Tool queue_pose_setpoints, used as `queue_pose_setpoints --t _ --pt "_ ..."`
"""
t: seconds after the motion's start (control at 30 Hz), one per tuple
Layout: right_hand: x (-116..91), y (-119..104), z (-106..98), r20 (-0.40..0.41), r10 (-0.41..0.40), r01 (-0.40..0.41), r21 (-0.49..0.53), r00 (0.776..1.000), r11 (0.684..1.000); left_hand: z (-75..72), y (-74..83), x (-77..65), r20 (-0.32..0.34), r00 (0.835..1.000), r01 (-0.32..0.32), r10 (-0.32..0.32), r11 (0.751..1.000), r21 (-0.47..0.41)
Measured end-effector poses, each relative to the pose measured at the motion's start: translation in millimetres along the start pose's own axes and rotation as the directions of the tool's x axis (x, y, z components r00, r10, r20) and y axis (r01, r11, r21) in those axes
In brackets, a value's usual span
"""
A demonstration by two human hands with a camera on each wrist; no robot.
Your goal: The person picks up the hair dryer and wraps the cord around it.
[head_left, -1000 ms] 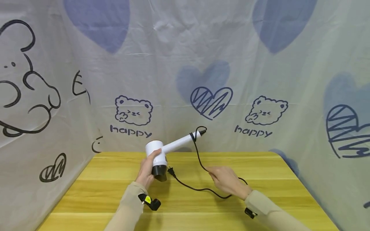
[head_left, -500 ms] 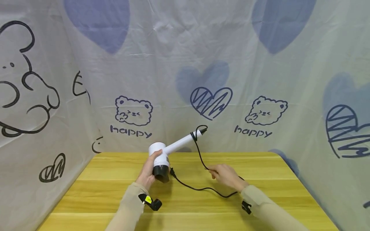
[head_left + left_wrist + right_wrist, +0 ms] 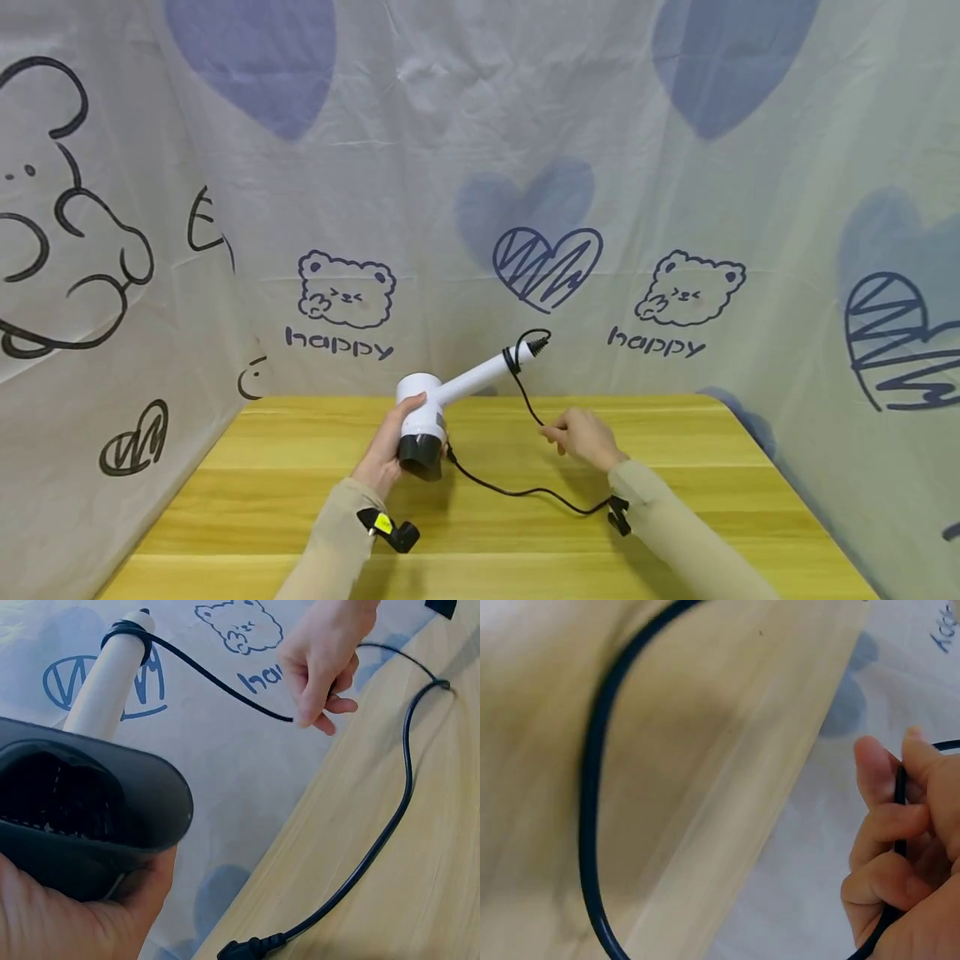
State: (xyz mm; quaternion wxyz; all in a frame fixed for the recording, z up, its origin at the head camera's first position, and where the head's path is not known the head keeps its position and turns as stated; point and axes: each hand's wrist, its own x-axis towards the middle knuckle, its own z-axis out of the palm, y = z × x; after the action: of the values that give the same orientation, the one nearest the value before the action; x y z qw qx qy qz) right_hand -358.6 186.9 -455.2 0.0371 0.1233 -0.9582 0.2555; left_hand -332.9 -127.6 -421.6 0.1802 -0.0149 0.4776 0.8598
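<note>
My left hand (image 3: 387,450) grips a white hair dryer (image 3: 420,408) round its barrel, the black nozzle (image 3: 422,454) pointing down toward me. Its handle (image 3: 477,378) slants up to the right, and the black cord (image 3: 217,684) is wound round the handle's end. With thumb and fingers curled, my right hand (image 3: 585,437) pinches the cord, which runs taut from the handle to the fingertips (image 3: 309,712). Through the palm the cord passes on, in the right wrist view, and loops down onto the table. Its plug (image 3: 251,949) lies near the dryer, mostly hidden in the head view.
The wood-grain table (image 3: 300,517) spreads beneath both hands. Behind it and at the sides hangs a pale cloth (image 3: 465,100) with hearts and bear drawings. Each wrist carries a small black camera, the left one (image 3: 390,529) with a yellow label.
The hair dryer has shifted slightly right and down in my left hand. My right hand has moved a little up, still holding the cord, and its forearm has swung left.
</note>
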Motion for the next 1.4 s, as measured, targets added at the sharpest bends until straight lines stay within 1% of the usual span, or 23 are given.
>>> queue_pose_setpoints --t 0.07,0.13,0.23,0.3,0.4,0.53,0.6,0.63,0.7,0.8,0.87,0.93,1.03,1.13,1.23,1.33,1.4 --pt "5 3 0 0.015 0.032 -0.033 0.029 0.999 0.999 0.5 1.3 -3.3 0.048 0.999 0.015 -0.015 1.000 -0.001" --pt "10 6 -1 0.031 0.051 -0.053 0.081 0.998 0.995 1.1 2.5 -6.1 0.080 0.996 0.033 -0.032 0.999 -0.006" --pt "17 11 -4 0.042 0.042 -0.048 0.152 0.998 0.987 1.0 2.9 -7.4 0.088 0.995 0.055 -0.054 0.998 -0.015" --pt "21 14 -6 0.057 0.020 -0.029 0.175 0.998 0.984 0.1 2.1 -6.6 0.084 0.994 0.072 -0.070 0.997 -0.017" --pt "28 14 -10 0.071 -0.040 0.029 0.147 0.997 0.989 -1.5 -0.5 -4.2 0.081 0.992 0.097 -0.096 0.995 -0.013" --pt "33 8 -11 0.096 -0.151 0.141 0.105 0.984 0.984 -3.4 -3.3 -3.6 0.107 0.987 0.125 -0.123 0.992 -0.017" --pt "35 6 -11 0.107 -0.170 0.158 0.113 0.980 0.981 -4.2 -3.7 -4.4 0.124 0.983 0.140 -0.136 0.990 -0.024" --pt "35 5 -12 0.109 -0.165 0.151 0.119 0.980 0.981 -4.7 -3.5 -4.8 0.133 0.981 0.146 -0.142 0.989 -0.028" --pt "36 6 -14 0.109 -0.122 0.109 0.120 0.987 0.987 -6.2 -2.8 -6.1 0.149 0.977 0.159 -0.153 0.987 -0.030" --pt "36 12 -22 0.076 -0.004 -0.003 0.098 0.997 0.995 -10.3 -1.0 -7.8 0.162 0.973 0.170 -0.166 0.985 -0.011" --pt "37 16 -29 0.033 0.075 -0.077 0.062 0.997 0.995 -13.8 0.2 -9.1 0.156 0.973 0.169 -0.169 0.985 0.013" --pt "37 19 -36 -0.014 0.145 -0.145 0.044 0.989 0.988 -17.0 1.2 -10.5 0.143 0.975 0.161 -0.168 0.985 0.056" --pt "40 21 -45 -0.073 0.175 -0.175 0.004 0.982 0.985 -20.1 2.4 -12.3 0.121 0.979 0.150 -0.162 0.983 0.107" --pt "43 18 -52 -0.107 0.157 -0.161 -0.037 0.982 0.986 -21.9 2.3 -13.0 0.113 0.983 0.128 -0.148 0.978 0.163" --pt "47 13 -58 -0.103 0.135 -0.140 -0.044 0.985 0.989 -22.3 1.1 -13.5 0.079 0.990 0.091 -0.113 0.966 0.242" --pt "51 10 -67 -0.136 0.096 -0.104 -0.049 0.986 0.993 -20.8 -1.8 -13.1 0.013 0.999 0.041 -0.049 0.931 0.363" --pt "52 7 -74 -0.177 0.060 -0.071 -0.055 0.982 0.996 -19.5 -3.7 -11.5 -0.027 1.000 0.012 -0.001 0.905 0.426"
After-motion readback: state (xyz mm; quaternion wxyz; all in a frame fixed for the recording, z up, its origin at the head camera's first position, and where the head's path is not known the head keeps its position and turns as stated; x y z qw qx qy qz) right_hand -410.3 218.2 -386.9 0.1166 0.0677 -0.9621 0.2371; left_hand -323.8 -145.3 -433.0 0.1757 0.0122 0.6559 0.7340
